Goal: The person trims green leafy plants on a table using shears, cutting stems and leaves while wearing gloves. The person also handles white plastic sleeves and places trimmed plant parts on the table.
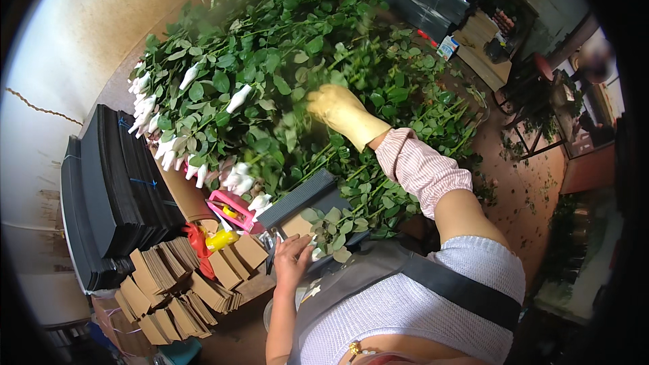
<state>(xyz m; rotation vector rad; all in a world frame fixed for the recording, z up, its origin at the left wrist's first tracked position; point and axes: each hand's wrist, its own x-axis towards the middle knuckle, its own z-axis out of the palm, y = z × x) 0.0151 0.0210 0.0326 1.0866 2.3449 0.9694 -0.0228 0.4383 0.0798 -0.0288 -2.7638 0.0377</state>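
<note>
My bare left hand (293, 258) lies by a sheet of brown cardboard (298, 226) inside a dark ridged tray or box (299, 197). Its fingers are beside a leafy stem (337, 230) and a small white piece, partly hidden. Deep in a large heap of leafy cut stems, apparently roses (284, 50), reaches my right hand (345, 111), in a yellow rubber glove. Leaves and blur hide its fingertips, so any grip there is unclear. White mesh sleeves (239, 99) cover the flower heads at the heap's left side.
Stacks of black sheets (137, 177) lean at the left. Below them are brown cardboard pieces (172, 309), a yellow tape roll (221, 239), a red plastic bag (197, 251) and a pink frame-like holder (236, 213). A carton (447, 47) sits beyond the heap; fallen leaves dot the floor (532, 177).
</note>
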